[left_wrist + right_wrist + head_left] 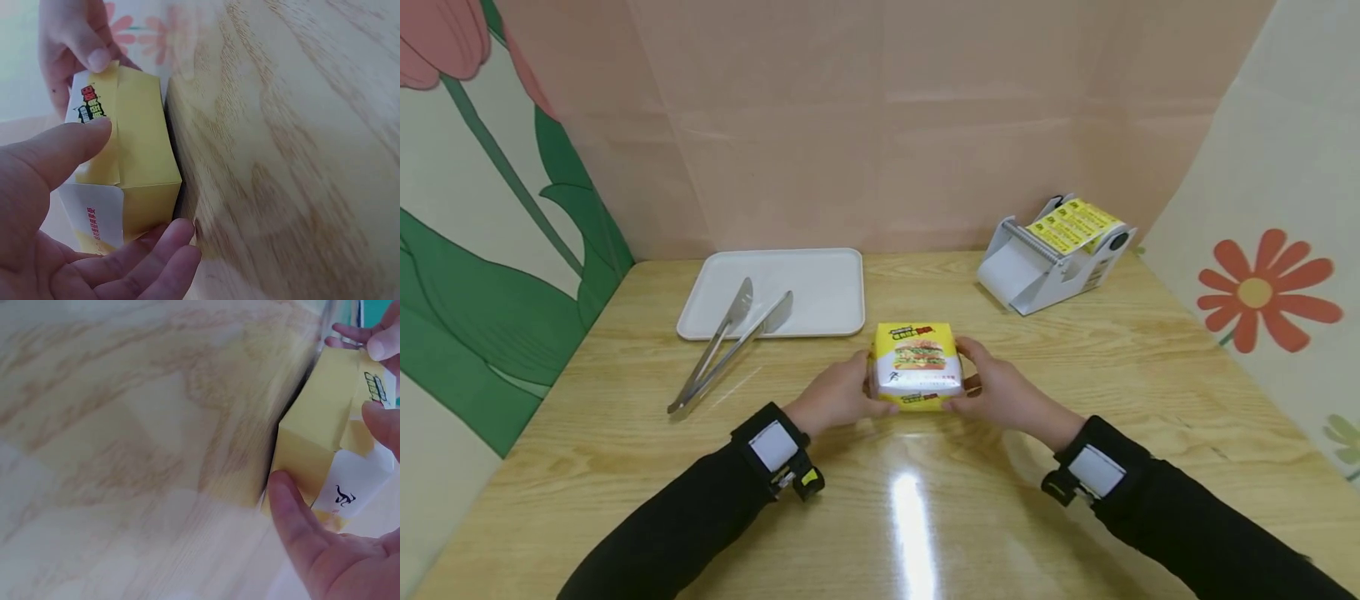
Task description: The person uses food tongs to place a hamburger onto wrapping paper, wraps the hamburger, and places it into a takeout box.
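Note:
A yellow and white burger box, printed with a picture of a burger, sits closed on the wooden table. My left hand grips its left side and my right hand its right side. In the left wrist view, the left thumb lies on the top edge of the box, with the fingers along its side near the tabletop. The right wrist view shows the right hand with its thumb on the near edge and a finger low against the side of the box.
Behind the box to the left lies a white tray, with metal tongs resting partly across its front edge. At the back right stands a grey label dispenser holding a roll of yellow labels. Flower-patterned panels flank the wooden table.

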Available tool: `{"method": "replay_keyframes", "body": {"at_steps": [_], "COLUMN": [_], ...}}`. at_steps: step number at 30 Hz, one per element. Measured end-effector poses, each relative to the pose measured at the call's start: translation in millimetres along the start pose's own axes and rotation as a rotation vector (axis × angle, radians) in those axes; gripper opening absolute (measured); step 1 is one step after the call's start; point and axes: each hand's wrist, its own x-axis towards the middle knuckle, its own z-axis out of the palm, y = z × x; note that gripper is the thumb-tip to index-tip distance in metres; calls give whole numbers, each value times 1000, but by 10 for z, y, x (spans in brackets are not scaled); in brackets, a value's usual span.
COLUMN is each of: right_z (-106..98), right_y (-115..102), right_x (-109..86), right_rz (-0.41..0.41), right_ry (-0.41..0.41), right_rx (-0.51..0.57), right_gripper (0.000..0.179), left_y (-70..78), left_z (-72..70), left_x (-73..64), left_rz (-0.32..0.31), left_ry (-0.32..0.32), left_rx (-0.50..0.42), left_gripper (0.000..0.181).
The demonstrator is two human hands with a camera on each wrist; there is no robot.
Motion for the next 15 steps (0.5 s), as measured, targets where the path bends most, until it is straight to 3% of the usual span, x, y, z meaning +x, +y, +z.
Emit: {"method": "replay_keyframes", "body": {"at_steps": [4, 8, 11, 15], "right_z": [-20, -112, -272, -543], "right_y": [17, 30, -8, -133], "right_x": [-16, -14, 48, 294], "right_rz": [0, 9, -28, -51], "right_ry": [-20, -17, 32, 86], "right_rx": [15, -46, -138, -244], "right_gripper": [93, 86, 79, 81], "left_y": [0, 22, 118, 326], "left_z": [-27, -107, -267, -566], "left_x": [-18, -8, 49, 276], "left_rz": [-2, -5, 15, 61], "left_ry": [-4, 14, 72, 174], "left_rx": [-1, 42, 138, 273], "left_gripper": [81, 74, 72, 73]}}
